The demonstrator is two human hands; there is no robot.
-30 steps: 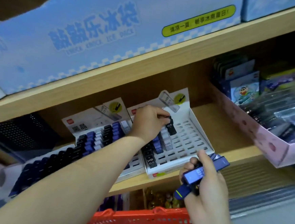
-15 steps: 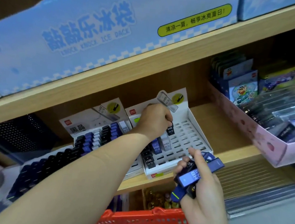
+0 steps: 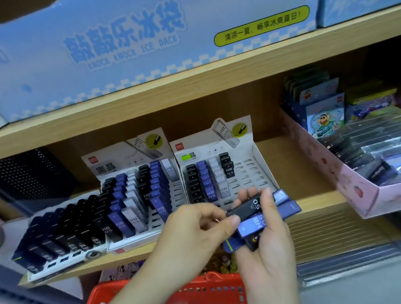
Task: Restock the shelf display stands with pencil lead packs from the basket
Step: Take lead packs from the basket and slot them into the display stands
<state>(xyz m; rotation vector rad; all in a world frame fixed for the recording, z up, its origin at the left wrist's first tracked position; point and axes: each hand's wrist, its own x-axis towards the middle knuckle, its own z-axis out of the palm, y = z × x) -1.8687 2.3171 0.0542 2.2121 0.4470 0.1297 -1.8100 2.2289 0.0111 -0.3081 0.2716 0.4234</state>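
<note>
Several flat rectangular packs, right hand; left hand pinches black pack

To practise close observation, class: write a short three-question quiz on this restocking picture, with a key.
1. True or false: the rightmost display stand has empty slots.
2. The pack pinched by the left hand is: A black, B red, C yellow.
3. Which hand holds the bundle of packs?
Key: 1 true; 2 A; 3 the right hand.
</note>
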